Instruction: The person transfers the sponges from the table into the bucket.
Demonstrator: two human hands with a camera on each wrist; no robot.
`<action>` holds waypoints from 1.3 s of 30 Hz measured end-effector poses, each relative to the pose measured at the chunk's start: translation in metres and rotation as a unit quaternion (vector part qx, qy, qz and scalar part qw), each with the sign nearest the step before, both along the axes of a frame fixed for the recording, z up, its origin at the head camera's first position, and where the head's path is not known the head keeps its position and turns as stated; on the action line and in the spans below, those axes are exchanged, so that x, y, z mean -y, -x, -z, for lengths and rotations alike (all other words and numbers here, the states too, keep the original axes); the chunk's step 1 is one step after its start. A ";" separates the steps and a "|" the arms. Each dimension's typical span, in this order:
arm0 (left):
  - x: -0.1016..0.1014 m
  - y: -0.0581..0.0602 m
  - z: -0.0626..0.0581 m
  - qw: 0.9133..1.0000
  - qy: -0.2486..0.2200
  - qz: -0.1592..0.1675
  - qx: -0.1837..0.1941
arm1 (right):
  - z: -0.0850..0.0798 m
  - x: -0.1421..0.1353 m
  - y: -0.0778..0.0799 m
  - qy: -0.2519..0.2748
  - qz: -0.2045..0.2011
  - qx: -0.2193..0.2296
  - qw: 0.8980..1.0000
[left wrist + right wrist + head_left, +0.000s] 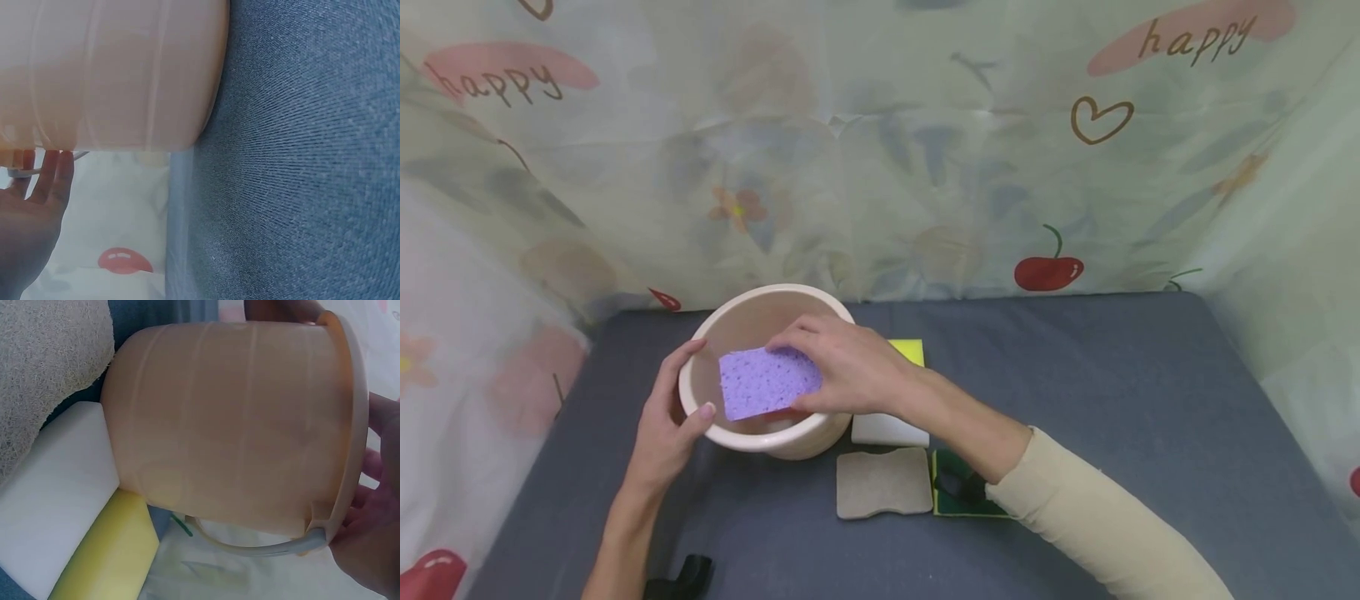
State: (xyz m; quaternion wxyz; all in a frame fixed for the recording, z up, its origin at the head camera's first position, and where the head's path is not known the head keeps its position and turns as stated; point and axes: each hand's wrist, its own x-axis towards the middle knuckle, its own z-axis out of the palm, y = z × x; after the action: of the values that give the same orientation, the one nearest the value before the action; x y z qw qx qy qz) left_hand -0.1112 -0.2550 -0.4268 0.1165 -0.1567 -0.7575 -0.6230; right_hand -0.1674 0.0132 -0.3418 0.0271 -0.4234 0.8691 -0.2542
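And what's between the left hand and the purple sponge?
The bucket: its rim and inner wall. The head view shows it, with the left hand on the rim and the purple sponge in the right hand.

A curtained-off tabletop booth — "happy"-printed sheets (865, 192) hang round three sides of a dark cloth-covered table (1112, 392).

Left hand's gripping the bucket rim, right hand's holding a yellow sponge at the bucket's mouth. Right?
Wrong sponge colour: the head view shows the right hand holding a purple sponge at the mouth of the bucket. The left hand is gripping the rim, as you say.
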 end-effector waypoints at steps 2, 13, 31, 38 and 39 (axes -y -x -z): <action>-0.001 0.000 0.000 1.000 -0.010 0.000 -0.003 | -0.001 0.001 0.000 -0.006 0.002 -0.001 1.000; -0.001 0.000 0.000 1.000 0.007 0.001 0.002 | -0.009 0.008 0.001 -0.060 -0.007 0.014 0.998; -0.004 -0.003 0.000 1.000 -0.016 0.002 -0.004 | -0.015 0.028 0.010 -0.140 -0.044 0.033 0.989; -0.005 -0.003 -0.002 1.000 -0.017 -0.001 -0.002 | -0.017 0.035 0.013 -0.176 -0.034 0.048 0.983; -0.004 -0.003 -0.002 1.000 -0.014 -0.002 -0.001 | -0.017 0.036 0.013 -0.183 -0.031 0.050 0.981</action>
State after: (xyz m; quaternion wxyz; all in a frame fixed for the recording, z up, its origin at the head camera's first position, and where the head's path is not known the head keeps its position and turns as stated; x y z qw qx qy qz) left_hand -0.1082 -0.2506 -0.4252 0.1208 -0.1539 -0.7489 -0.6331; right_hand -0.1801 -0.0230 -0.3247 0.1551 -0.4250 0.8849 -0.1110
